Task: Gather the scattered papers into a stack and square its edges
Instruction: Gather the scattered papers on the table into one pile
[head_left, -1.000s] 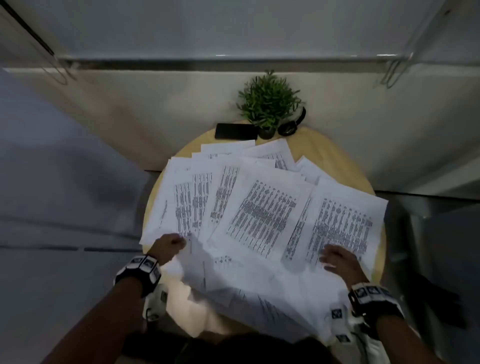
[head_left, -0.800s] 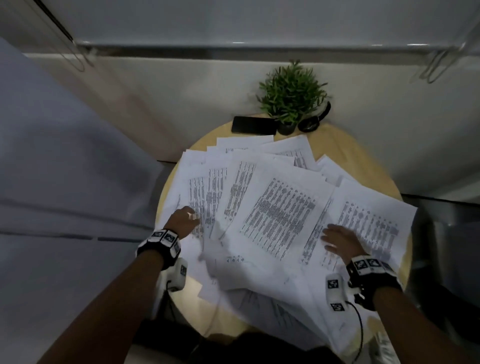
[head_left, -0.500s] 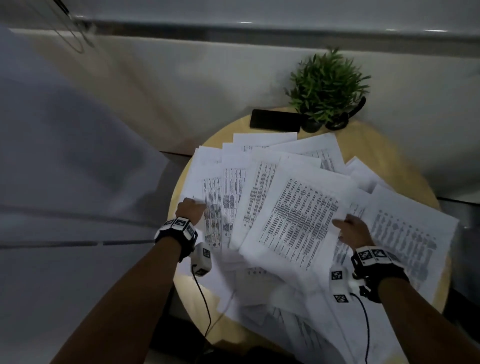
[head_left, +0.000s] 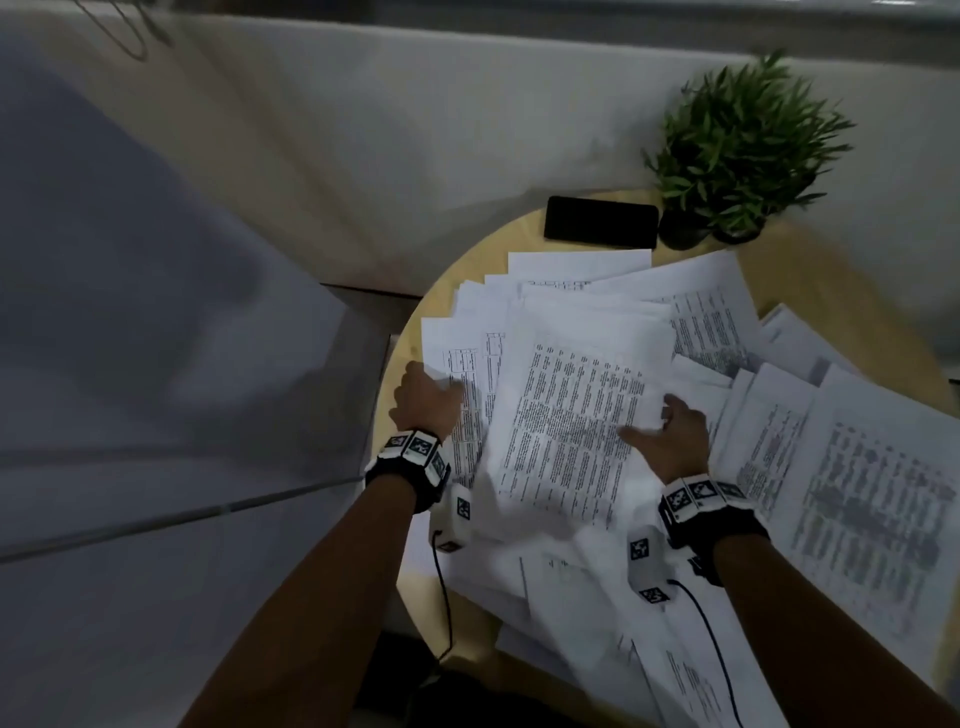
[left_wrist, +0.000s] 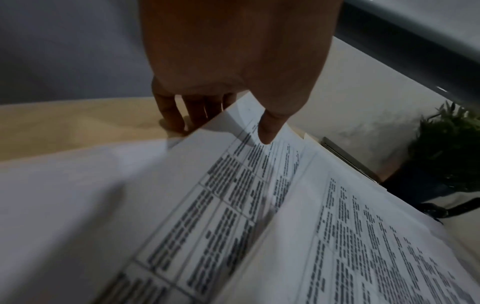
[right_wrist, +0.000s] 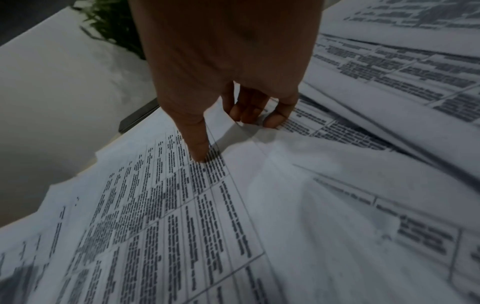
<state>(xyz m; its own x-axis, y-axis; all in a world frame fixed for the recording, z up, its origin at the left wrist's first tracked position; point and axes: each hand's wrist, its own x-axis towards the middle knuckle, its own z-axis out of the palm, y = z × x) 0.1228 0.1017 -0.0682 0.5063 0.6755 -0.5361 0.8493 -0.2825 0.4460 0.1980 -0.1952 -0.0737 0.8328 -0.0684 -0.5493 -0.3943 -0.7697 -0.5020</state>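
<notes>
Many white printed papers (head_left: 571, 405) lie overlapping across a round wooden table (head_left: 852, 312). My left hand (head_left: 426, 400) is at the left edge of the central bunch; in the left wrist view its thumb (left_wrist: 267, 133) lies on top of the sheets and the fingers (left_wrist: 174, 119) reach under the edge, pinching it. My right hand (head_left: 670, 441) holds the right edge of the top sheet, thumb (right_wrist: 198, 148) pressed on the print and fingers (right_wrist: 272, 117) curled under the edge. More sheets (head_left: 872, 493) fan out to the right and toward me.
A black phone (head_left: 601, 222) lies at the table's far edge beside a small potted plant (head_left: 743, 140). A pale wall runs behind them. Sheets hang over the near table edge. Cables trail from both wrist cameras.
Both hands have slid inward and farther up the table, drawing the middle sheets into a tighter bunch. Each hand now pinches an edge instead of resting flat on the paper.
</notes>
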